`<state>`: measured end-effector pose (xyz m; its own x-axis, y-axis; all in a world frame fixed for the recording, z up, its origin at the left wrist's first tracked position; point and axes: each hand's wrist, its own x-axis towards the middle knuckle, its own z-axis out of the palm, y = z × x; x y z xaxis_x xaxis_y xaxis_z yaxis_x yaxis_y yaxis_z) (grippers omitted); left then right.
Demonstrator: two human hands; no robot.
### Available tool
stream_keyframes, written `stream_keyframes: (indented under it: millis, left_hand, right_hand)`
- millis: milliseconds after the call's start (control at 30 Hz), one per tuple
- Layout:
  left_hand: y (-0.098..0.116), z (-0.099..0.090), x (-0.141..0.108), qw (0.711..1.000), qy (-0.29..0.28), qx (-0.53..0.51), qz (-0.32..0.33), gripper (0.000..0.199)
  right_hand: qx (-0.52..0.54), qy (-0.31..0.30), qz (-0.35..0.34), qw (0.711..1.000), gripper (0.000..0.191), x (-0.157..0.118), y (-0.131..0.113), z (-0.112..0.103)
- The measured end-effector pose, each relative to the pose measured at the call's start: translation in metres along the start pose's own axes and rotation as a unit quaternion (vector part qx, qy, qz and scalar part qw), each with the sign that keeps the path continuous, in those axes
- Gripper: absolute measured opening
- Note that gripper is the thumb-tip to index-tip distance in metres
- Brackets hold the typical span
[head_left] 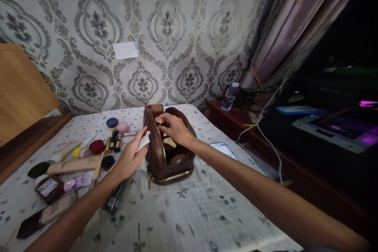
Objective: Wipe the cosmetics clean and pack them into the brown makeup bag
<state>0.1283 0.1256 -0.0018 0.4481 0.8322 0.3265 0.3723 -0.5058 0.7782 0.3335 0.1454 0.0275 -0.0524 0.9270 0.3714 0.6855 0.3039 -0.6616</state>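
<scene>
A brown leather-look cosmetic bag (156,157) stands unzipped on the patterned sheet, with a gold-coloured zip along its edge. My right hand (175,129) reaches over the opening, thumb and fingers pinching a small round pale item (160,119) whose kind I cannot make out. Below that hand, a gold-toned piece (169,142) shows inside the bag; much of the interior is dark. My left hand (132,154) is at the bag's left side, its fingers closed on a white tissue (144,141).
Left of the bag lie several cosmetics: a beige tube (75,164), a dark red bottle (50,189), a foundation bottle (47,214) and a pink sponge (123,127). A phone (223,150) lies right of the bag. A water bottle (230,97) and white cables (270,143) are farther right.
</scene>
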Motion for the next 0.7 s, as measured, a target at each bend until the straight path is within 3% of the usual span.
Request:
stream_keyframes:
  millis: [200,333,433,567,633,700]
  left_hand:
    - [0.004,-0.042,-0.017,0.993,0.053,0.06,-0.09,0.056]
    - [0.001,-0.07,-0.038,0.983,0.09,0.104,-0.123,0.049]
    - [-0.008,-0.081,-0.058,0.982,0.102,0.115,-0.11,0.046]
    - [-0.023,-0.08,-0.087,0.979,0.11,0.125,-0.118,0.046]
    - [-0.03,-0.071,-0.103,0.98,0.097,0.143,-0.095,0.046]
    - [-0.038,-0.057,-0.117,0.984,0.053,0.166,-0.045,0.045]
  right_hand:
    - [0.024,-0.006,0.024,0.999,0.054,0.002,0.009,0.002]
    - [0.089,0.019,0.025,0.996,0.049,0.003,0.012,0.002]
    - [0.118,0.089,0.001,0.989,0.037,-0.009,-0.003,-0.007]
    - [0.155,0.189,-0.071,0.967,0.022,-0.054,-0.048,-0.006]
    - [0.186,0.144,-0.088,0.968,0.021,-0.083,-0.066,0.013]
    - [0.189,0.029,-0.116,0.975,0.022,-0.107,-0.071,0.043]
